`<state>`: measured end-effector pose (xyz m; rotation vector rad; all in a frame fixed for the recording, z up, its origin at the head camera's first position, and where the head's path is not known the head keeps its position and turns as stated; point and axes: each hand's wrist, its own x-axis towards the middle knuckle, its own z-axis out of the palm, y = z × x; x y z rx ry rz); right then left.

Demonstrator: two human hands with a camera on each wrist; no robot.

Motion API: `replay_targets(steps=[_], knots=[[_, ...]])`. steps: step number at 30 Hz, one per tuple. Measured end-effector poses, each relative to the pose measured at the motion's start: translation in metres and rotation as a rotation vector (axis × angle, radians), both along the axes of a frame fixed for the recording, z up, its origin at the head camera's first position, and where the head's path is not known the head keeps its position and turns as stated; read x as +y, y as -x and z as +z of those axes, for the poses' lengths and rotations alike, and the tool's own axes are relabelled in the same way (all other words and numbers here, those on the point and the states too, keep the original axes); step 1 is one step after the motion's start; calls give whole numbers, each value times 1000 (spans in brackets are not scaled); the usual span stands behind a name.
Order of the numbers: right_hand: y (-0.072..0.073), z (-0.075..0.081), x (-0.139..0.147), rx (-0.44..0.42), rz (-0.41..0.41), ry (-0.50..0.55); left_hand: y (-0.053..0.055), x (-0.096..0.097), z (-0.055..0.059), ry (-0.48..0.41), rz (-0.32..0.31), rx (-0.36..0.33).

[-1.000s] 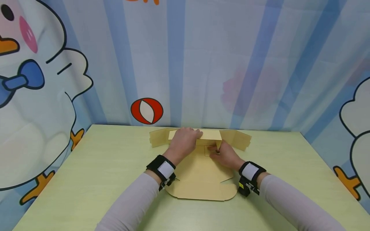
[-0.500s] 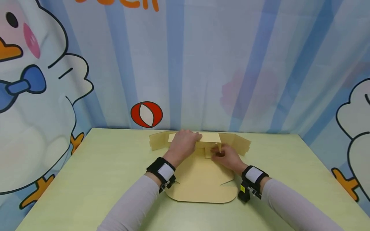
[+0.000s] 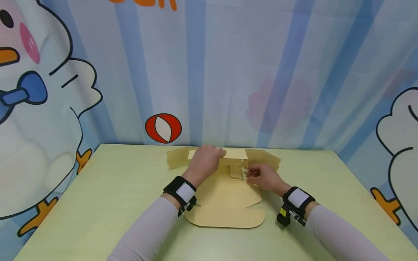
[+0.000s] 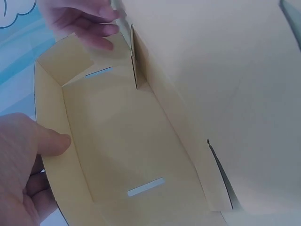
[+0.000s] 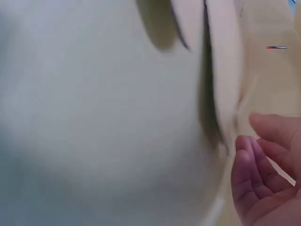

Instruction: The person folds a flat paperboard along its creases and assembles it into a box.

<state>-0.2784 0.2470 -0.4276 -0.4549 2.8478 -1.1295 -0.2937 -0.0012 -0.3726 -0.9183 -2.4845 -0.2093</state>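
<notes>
A partly folded, pale tan cardboard box (image 3: 225,195) lay on the far middle of the light green table (image 3: 114,188), its wide, round-cornered panel toward the near side. The left hand (image 3: 204,163) gripped its far wall (image 4: 68,179), thumb inside, fingers behind. At the right end, the right hand (image 3: 266,177) held nothing, its fingers loosely bent beside a small upright flap (image 4: 134,59); contact was unclear.

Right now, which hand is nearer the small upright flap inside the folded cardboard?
Right. Your right hand is close beside the small upright flap; your left hand is farther off, gripping the raised cardboard wall.
</notes>
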Motion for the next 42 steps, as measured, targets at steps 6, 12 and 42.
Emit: replay_targets(steps=[6,12,42], knots=[[-1,41,9,228,7,-168,0,-1,1,-11,-7,-8],[5,70,18,338,-17,-243,1,-1,0,-3,-3,5],[23,49,37,267,22,-369,1,-1,3,-10,-3,-5]])
